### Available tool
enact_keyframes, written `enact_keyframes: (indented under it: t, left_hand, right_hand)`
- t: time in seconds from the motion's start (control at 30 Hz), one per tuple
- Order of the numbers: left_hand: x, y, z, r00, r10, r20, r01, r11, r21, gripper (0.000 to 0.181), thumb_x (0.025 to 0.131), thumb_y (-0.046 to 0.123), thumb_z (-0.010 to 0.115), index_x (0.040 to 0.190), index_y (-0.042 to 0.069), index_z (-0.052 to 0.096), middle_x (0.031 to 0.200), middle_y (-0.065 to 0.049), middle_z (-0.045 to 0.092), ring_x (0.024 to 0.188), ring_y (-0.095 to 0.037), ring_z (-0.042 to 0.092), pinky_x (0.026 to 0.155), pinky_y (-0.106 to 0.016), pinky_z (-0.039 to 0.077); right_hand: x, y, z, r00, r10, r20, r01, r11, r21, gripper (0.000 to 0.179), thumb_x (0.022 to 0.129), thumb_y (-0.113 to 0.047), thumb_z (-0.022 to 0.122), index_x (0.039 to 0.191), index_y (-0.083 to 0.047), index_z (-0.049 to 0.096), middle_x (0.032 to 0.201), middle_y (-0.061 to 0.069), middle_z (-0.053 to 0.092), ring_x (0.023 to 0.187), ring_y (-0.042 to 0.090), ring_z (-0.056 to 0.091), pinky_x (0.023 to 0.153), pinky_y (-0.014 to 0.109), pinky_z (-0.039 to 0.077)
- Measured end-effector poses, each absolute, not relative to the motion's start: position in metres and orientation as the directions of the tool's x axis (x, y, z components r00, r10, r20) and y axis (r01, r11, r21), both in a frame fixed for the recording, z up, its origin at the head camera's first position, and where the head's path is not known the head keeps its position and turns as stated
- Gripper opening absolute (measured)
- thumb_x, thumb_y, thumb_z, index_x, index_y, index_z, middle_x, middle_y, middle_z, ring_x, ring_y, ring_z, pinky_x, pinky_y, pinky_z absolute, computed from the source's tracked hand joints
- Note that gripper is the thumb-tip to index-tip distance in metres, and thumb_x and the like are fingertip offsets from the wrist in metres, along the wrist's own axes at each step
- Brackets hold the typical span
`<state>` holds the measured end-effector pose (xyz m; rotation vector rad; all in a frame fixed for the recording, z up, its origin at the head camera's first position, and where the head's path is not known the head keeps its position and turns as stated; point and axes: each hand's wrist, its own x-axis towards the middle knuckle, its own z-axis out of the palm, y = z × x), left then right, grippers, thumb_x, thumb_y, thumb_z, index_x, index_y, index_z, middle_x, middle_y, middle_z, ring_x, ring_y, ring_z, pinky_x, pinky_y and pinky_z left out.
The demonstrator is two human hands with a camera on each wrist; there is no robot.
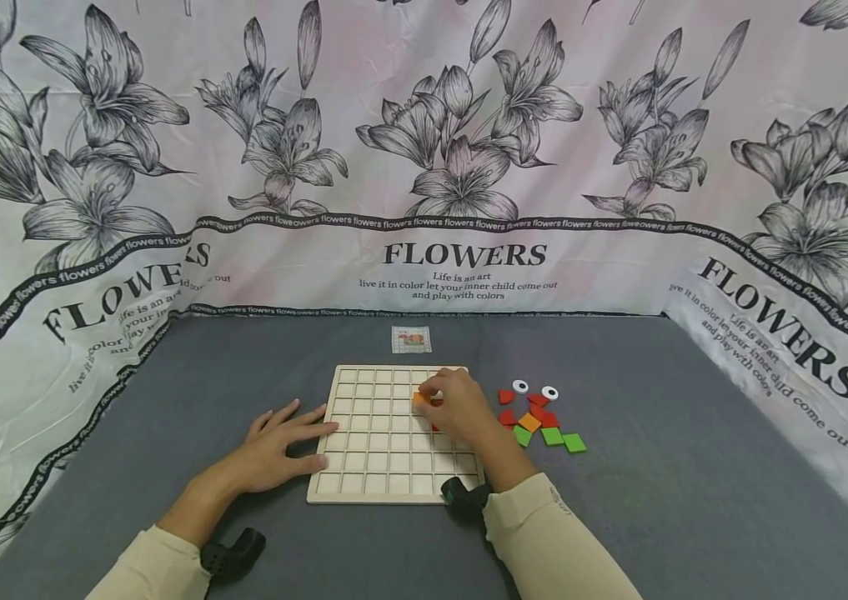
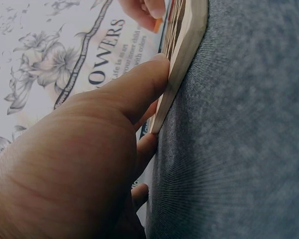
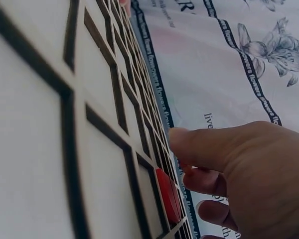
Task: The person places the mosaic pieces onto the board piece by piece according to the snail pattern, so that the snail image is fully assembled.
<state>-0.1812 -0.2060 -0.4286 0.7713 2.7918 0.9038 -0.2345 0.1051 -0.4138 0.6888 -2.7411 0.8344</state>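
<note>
A pale wooden grid board (image 1: 371,434) lies on the grey table, divided into square cells. My left hand (image 1: 273,450) rests at its left edge with fingers spread, the thumb against the rim in the left wrist view. Over the board's upper right cells, my right hand (image 1: 461,408) pinches an orange tile (image 1: 420,400) between thumb and fingertips. A red piece (image 3: 168,196) sits in a cell below that hand, mostly covered by it in the head view.
Right of the board lie several loose pieces: red ones (image 1: 506,397), an orange square (image 1: 529,422), green squares (image 1: 574,443) and two white eye discs (image 1: 549,392). A small picture card (image 1: 411,339) lies behind the board. Flower-printed cloth (image 1: 461,275) stands around the table.
</note>
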Motion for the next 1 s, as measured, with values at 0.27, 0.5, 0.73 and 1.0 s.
enact_keyframes:
  t: [0.27, 0.5, 0.73, 1.0]
  left_hand:
    - [-0.1815, -0.2053, -0.4293, -0.865, 0.499, 0.049, 0.434, 0.696, 0.572, 0.058, 0.091, 0.051, 0.062, 0.139, 0.020, 0.056, 0.152, -0.010, 0.034, 0.142, -0.043, 0.008, 0.105, -0.063, -0.004]
    - [-0.1817, -0.2057, -0.4303, -0.867, 0.495, 0.055, 0.435, 0.699, 0.568, 0.059, 0.090, 0.052, 0.063, 0.139, 0.020, 0.056, 0.152, -0.009, 0.034, 0.142, -0.043, 0.008, 0.105, -0.063, -0.004]
    - [-0.1824, -0.2079, -0.4296, -0.864, 0.500, 0.059, 0.439, 0.691, 0.575, 0.058, 0.091, 0.050, 0.062, 0.139, 0.019, 0.056, 0.152, -0.011, 0.034, 0.141, -0.045, 0.008, 0.104, -0.064, -0.004]
    - [-0.1826, -0.2053, -0.4304, -0.864, 0.501, 0.052, 0.434, 0.689, 0.581, 0.057, 0.091, 0.049, 0.063, 0.139, 0.020, 0.056, 0.152, -0.010, 0.034, 0.141, -0.044, 0.008, 0.105, -0.064, -0.004]
  right_hand:
    - [-0.2364, 0.1056, -0.4208, -0.861, -0.396, 0.320, -0.506, 0.730, -0.459, 0.017, 0.083, -0.016, 0.076, 0.099, -0.010, 0.076, 0.092, -0.001, 0.064, 0.093, 0.024, 0.053, 0.077, 0.041, 0.045]
    - [-0.2368, 0.1065, -0.4225, -0.849, -0.416, 0.327, -0.527, 0.720, -0.451, 0.018, 0.083, -0.015, 0.077, 0.100, -0.008, 0.075, 0.093, 0.002, 0.063, 0.093, 0.026, 0.053, 0.077, 0.042, 0.045]
    - [-0.2364, 0.1048, -0.4208, -0.850, -0.417, 0.323, -0.526, 0.716, -0.458, 0.021, 0.083, -0.015, 0.078, 0.102, -0.007, 0.075, 0.093, 0.003, 0.063, 0.092, 0.025, 0.053, 0.076, 0.040, 0.045]
    - [-0.2340, 0.1092, -0.4149, -0.864, -0.387, 0.323, -0.503, 0.682, -0.530, 0.023, 0.085, -0.012, 0.075, 0.106, -0.003, 0.074, 0.096, 0.007, 0.064, 0.096, 0.027, 0.055, 0.077, 0.040, 0.048]
